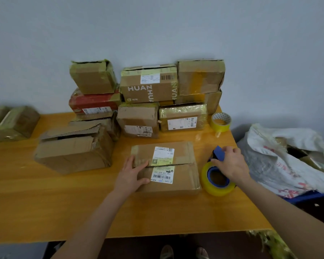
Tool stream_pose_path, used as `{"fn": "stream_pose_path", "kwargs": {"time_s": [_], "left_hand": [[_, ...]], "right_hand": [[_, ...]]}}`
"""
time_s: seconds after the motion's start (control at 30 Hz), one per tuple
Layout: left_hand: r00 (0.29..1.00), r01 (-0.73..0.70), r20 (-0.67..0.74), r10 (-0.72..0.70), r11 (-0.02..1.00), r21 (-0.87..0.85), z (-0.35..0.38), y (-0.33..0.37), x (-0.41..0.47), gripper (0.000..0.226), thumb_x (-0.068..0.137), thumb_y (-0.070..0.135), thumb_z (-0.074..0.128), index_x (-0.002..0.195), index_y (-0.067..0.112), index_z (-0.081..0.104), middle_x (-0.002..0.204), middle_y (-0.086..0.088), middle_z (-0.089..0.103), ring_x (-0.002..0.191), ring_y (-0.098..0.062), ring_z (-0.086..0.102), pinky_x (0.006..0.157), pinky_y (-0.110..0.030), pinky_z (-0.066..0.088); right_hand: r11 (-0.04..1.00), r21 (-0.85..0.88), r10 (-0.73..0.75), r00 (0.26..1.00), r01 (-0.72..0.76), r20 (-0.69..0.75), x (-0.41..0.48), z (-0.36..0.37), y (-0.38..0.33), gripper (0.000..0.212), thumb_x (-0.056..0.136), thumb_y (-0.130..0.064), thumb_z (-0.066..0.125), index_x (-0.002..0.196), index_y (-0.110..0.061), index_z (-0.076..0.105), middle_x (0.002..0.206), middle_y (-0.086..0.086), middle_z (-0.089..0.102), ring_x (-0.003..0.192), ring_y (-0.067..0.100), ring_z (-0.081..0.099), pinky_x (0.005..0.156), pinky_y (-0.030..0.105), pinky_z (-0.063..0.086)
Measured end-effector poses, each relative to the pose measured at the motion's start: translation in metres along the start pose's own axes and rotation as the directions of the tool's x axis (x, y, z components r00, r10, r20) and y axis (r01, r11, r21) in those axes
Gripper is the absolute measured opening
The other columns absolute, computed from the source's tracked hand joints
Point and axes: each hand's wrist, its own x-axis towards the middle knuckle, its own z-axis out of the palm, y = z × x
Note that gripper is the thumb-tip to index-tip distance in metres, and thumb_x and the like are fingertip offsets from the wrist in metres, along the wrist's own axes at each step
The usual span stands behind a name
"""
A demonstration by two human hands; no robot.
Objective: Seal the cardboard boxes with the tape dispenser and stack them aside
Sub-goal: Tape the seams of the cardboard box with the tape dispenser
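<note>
Lying mid-frame on the orange bench (64,202), the labelled cardboard box (176,176) is pressed by the left hand (131,174), fingers straight; just right, the right hand (230,163) curls its fingers round the blue tape dispenser (218,153). Stacked boxes (148,86) line the pale grey wall (157,25) behind.

Brown labelled box (183,175), flaps closed; blue tape dispenser (218,153) with yellowish roll (210,187) just right; taped boxes (148,90) stacked behind.
</note>
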Motion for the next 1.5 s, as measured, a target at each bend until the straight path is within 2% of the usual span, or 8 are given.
{"fn": "stream_pose_path", "kwargs": {"time_s": [0.3,0.53,0.67,0.87,1.1,1.3,1.4,1.5], "left_hand": [[0.99,0.136,0.063,-0.129,0.981,-0.138,0.0,0.007,-0.002,0.072,0.083,0.039,0.07,0.143,0.048,0.032,0.16,-0.007,-0.017,0.145,-0.032,0.02,0.111,-0.041,0.033],[0.988,0.156,0.046,-0.15,0.978,-0.136,-0.007,0.012,-0.006,0.071,0.082,0.039,0.071,0.142,0.049,0.034,0.161,-0.002,-0.01,0.143,-0.03,0.026,0.108,-0.041,0.037],[0.988,0.153,0.042,-0.148,0.978,-0.14,-0.009,0.015,-0.005,0.071,0.081,0.04,0.072,0.141,0.049,0.035,0.162,-0.002,-0.008,0.143,-0.03,0.026,0.109,-0.042,0.037],[0.995,0.088,0.059,-0.079,0.983,-0.159,0.002,0.041,0.004,0.073,0.08,0.04,0.074,0.142,0.047,0.036,0.161,-0.004,-0.009,0.142,-0.031,0.029,0.108,-0.039,0.036],[0.998,0.04,0.059,-0.022,0.949,-0.314,0.007,0.029,0.003,0.068,0.078,0.035,0.076,0.139,0.04,0.046,0.162,0.001,-0.001,0.144,-0.019,0.023,0.105,-0.033,0.035],[0.928,0.102,-0.099,-0.358,0.502,-0.859,-0.014,0.029,0.0,0.03,0.094,0.03,0.058,0.122,0.018,0.06,0.126,-0.003,0.06,0.108,-0.014,0.059,0.088,-0.031,0.053],[0.922,0.195,0.123,-0.368,0.164,-0.967,-0.034,0.044,0.004,0.054,0.092,0.049,0.053,0.128,0.008,0.054,0.112,-0.005,0.065,0.1,-0.019,0.064,0.082,-0.033,0.057],[0.908,0.326,0.296,-0.297,0.056,-0.944,-0.042,0.056,0.007,0.059,0.087,0.058,0.054,0.123,0.011,0.053,0.117,-0.012,0.064,0.106,-0.028,0.063,0.089,-0.04,0.055]], "right_hand": [[0.94,0.174,0.211,0.903,-0.292,0.376,0.02,0.02,0.061,0.044,0.082,-0.031,0.077,0.064,-0.012,0.042,0.053,0.004,0.036,0.049,0.019,0.037,0.052,0.032,0.031],[0.897,0.338,0.161,0.921,-0.286,0.354,0.024,-0.002,0.045,0.037,0.072,-0.007,0.072,0.06,-0.013,0.038,0.051,0.004,0.033,0.043,0.019,0.029,0.046,0.029,0.027],[0.836,0.498,0.048,0.935,-0.231,0.353,0.028,-0.047,0.029,0.023,0.073,0.0,0.07,0.091,-0.009,0.057,0.065,0.008,0.055,0.048,0.019,0.046,0.044,0.026,0.037],[0.812,0.576,-0.353,0.864,0.091,0.36,0.021,-0.079,-0.048,0.049,0.071,-0.019,0.085,0.112,-0.021,0.057,0.106,0.004,0.066,0.091,0.02,0.067,0.073,0.03,0.054],[0.827,0.366,-0.545,0.767,0.426,0.339,-0.007,-0.015,-0.114,0.058,0.067,-0.026,0.082,0.112,-0.03,0.044,0.101,-0.01,0.053,0.088,0.008,0.059,0.07,0.027,0.054],[0.811,0.357,-0.578,0.726,0.462,0.373,0.003,-0.011,-0.108,0.068,0.062,-0.032,0.081,0.116,-0.034,0.04,0.104,-0.014,0.053,0.089,0.004,0.059,0.058,0.013,0.047],[0.811,0.357,-0.58,0.723,0.465,0.375,0.006,-0.009,-0.104,0.067,0.062,-0.031,0.082,0.113,-0.04,0.039,0.105,-0.012,0.053,0.09,0.006,0.06,0.063,0.016,0.048],[0.809,0.343,-0.584,0.725,0.478,0.367,0.006,-0.007,-0.101,0.071,0.053,-0.042,0.077,0.112,-0.042,0.038,0.105,-0.014,0.051,0.091,0.006,0.059,0.064,0.016,0.047]]}}
